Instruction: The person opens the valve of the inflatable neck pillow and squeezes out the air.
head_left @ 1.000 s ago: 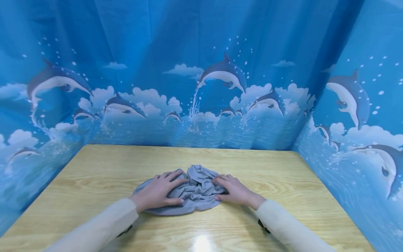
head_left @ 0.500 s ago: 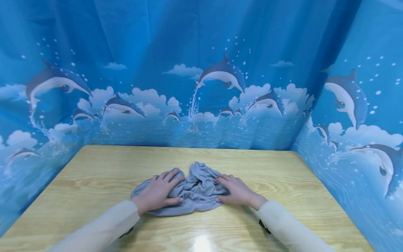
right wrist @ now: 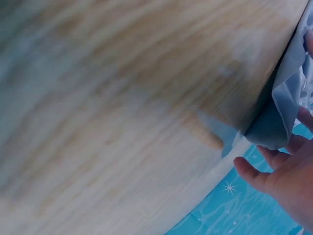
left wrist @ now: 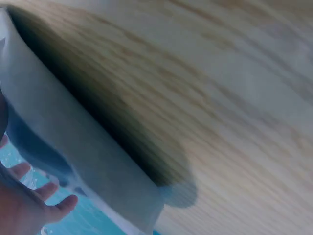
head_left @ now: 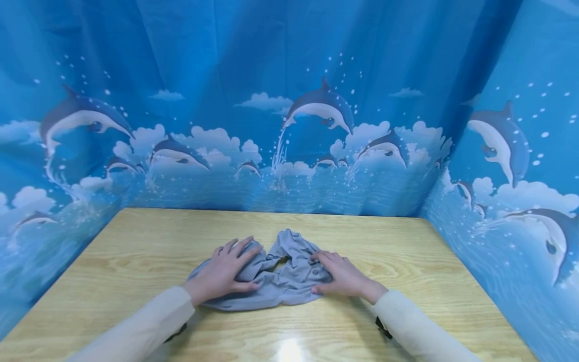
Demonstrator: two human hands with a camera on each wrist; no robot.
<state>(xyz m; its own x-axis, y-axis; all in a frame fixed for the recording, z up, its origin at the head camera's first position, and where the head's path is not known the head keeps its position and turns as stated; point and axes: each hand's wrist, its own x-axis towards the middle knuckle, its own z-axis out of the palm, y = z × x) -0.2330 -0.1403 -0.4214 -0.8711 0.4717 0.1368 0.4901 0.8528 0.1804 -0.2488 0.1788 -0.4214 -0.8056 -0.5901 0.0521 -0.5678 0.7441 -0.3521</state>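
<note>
A crumpled grey garment with a button lies bunched on the table. My left hand rests on its left part, fingers spread and lifted at the tips. At the right end my right hand touches the cloth with loosely bent fingers, the thumb near its front edge. In the left wrist view the garment's edge crosses beside the left hand, whose fingers stand apart. The right wrist view has a fold of the garment against the fingers of the right hand, the thumb apart from it.
The wood-grain table stretches around the garment to its far edge. Blue curtains printed with dolphins stand behind it and along the sides. A black band shows beneath the right sleeve.
The left fingers have risen and spread slightly. A gap showing the table has opened among the garment's folds, and its upper right fold stands a little higher. The right hand has shifted slightly right.
</note>
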